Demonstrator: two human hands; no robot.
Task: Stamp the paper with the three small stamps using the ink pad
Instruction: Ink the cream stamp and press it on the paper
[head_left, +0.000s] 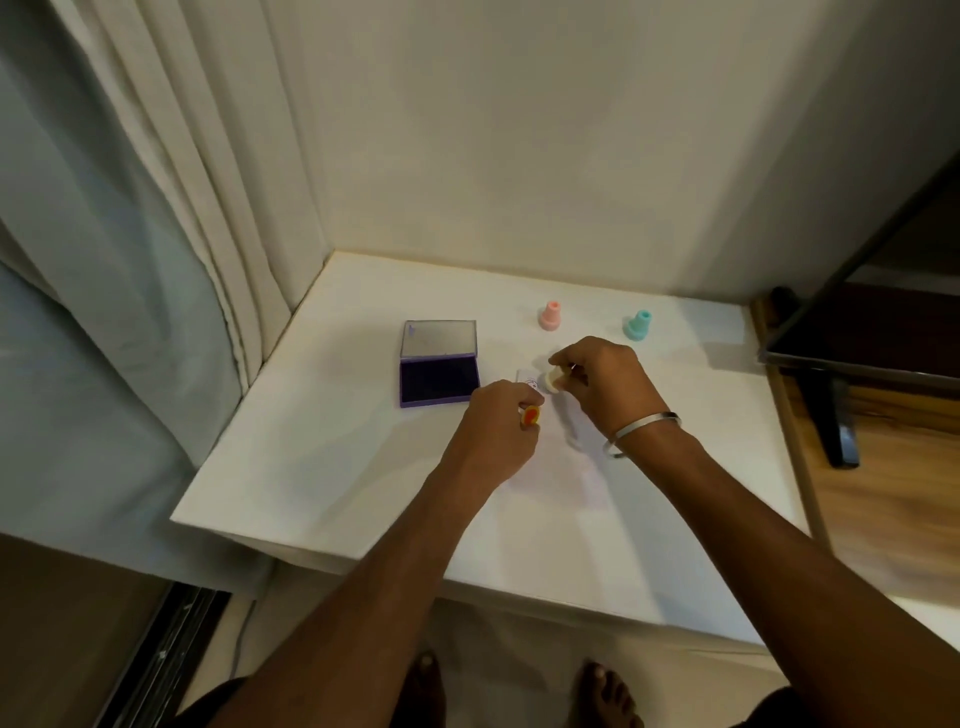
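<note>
A white paper (582, 467) lies on the white table (322, 467), hard to tell from it, with a faint round print (530, 383) near its far end. My right hand (608, 387) pinches a small cream stamp (551, 382), tilted on its side just above the paper beside the print. My left hand (496, 431) is curled on the paper's left side and holds a small yellow and orange piece (531, 416); what it is I cannot tell. The purple ink pad (439, 382) lies open to the left. A pink stamp (549, 315) and a teal stamp (638, 325) stand upright behind.
The table stands in a corner, with a wall behind and curtains (156, 208) to the left. A dark frame on a leg (831, 415) stands over the wooden surface at the right. My bare feet (602, 696) show below the front edge.
</note>
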